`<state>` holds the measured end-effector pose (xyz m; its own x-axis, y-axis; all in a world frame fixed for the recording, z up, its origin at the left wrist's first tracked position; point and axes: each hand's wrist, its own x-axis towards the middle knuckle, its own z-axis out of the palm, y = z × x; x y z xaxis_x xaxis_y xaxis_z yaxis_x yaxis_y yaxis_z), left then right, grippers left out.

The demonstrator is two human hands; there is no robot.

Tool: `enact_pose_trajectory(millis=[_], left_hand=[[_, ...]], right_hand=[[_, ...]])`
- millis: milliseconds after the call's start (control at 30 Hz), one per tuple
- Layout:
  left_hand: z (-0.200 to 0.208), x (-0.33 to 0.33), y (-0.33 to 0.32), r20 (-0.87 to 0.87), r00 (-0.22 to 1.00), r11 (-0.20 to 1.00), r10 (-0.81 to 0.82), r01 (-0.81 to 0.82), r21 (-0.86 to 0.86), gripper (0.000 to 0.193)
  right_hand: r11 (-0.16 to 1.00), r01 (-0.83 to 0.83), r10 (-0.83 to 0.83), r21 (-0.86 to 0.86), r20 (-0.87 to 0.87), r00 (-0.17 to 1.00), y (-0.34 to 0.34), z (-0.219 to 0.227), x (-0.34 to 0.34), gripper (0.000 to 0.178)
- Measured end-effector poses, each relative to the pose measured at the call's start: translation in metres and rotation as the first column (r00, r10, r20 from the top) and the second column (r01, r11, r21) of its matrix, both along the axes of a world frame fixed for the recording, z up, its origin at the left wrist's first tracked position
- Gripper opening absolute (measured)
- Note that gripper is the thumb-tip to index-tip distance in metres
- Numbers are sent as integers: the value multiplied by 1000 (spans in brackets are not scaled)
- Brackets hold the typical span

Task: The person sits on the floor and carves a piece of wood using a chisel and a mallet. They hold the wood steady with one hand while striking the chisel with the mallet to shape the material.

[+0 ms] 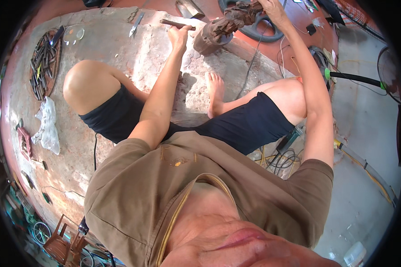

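My left hand (179, 38) is closed round a short dark bar (177, 24), perhaps a wooden tool handle, held just left of a brown wood carving (218, 32). The carving is knobbly and deeply cut, its thick end on the worn slab and its narrower end reaching up to the right. At that upper end my right hand (274, 12) grips the wood; the top edge of the picture cuts off some of its fingers. My bare foot (214, 89) rests on the slab close to the carving's thick end.
Several dark chisel-like tools (42, 64) lie in an oval tray on the left. A small blade (136, 26) lies beyond my knee. Nearby are a clear plastic bag (49, 127), a pink basket (24, 143), a tyre-like ring (277, 33) and loose cables (286, 162) by my right thigh.
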<state>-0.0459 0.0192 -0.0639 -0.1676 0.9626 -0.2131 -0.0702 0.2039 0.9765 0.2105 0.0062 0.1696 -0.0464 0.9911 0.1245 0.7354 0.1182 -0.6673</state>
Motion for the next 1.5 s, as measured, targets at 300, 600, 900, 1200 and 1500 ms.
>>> enact_pose_trajectory(millis=[300, 600, 900, 1200, 1500], left_hand=[[8, 18, -13, 288, 953, 996, -91, 94, 5, 17], [61, 62, -30, 400, 893, 962, -208, 112, 251, 19], [64, 37, -10, -598, 740, 854, -307, 492, 170, 29], [33, 44, -23, -136, 973, 935, -188, 220, 277, 25], [68, 55, -39, 191, 968, 963, -165, 116, 242, 30]], right_hand=[[990, -117, 114, 73, 42, 993, -8, -6, -7, 22], [996, 35, -23, -81, 148, 989, -18, 10, -28, 31], [996, -5, -6, 88, 129, 992, -11, 5, -27, 25], [993, 5, -26, 114, 178, 984, -5, 1, -38, 22], [993, -58, 30, 104, 251, 967, 4, -20, -20, 25]])
